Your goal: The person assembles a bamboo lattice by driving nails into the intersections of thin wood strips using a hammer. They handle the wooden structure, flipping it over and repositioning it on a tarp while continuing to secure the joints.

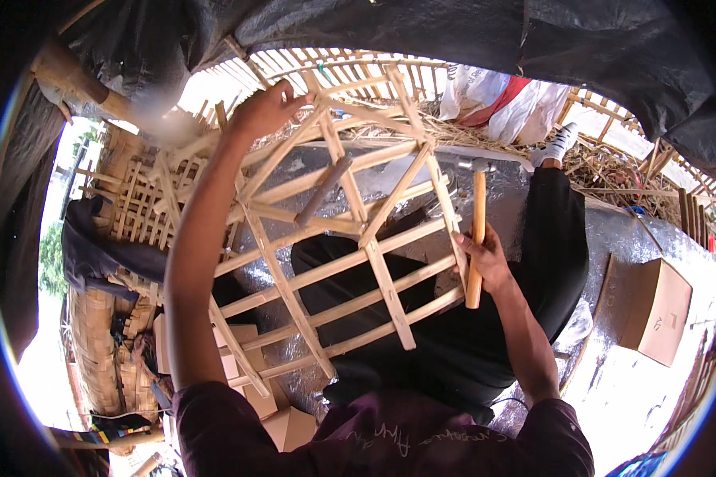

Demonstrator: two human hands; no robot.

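Note:
A frame of pale bamboo or wooden strips (382, 278), crossed into an open lattice, tilts over my lap. My left hand (269, 113) reaches up to its far left edge, with curled fingers closed at a strip end there. In my right hand (487, 258) is a hammer (476, 238) with a light wooden handle, held upright with its metal head at the far end. The fingers of that hand also rest against the lattice's right side. A short dark rod (324, 191) shows among the strips; whether it lies on them or below, I cannot tell.
My outstretched leg (553, 222) lies to the right on a shiny silver sheet (612, 397). A cardboard box (656, 310) stands at the right. A woven bamboo panel (139, 187) is at the left. White sacks (505, 107) and loose sticks (628, 171) lie at the back.

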